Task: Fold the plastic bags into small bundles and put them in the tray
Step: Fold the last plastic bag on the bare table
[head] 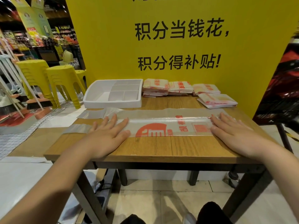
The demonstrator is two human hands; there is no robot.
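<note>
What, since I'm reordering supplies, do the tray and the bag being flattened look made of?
Tray: white, matte, thick-walled; probably foam, possibly moulded plastic. Bag: thin glossy clear plastic film with red print; the wood grain of the table shows through.

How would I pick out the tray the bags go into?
Start at the big yellow sign behind the wooden table. At the table's far left corner sits the tray, beside stacks of folded bags. It alone is plain white, rigid and split into compartments.
</note>
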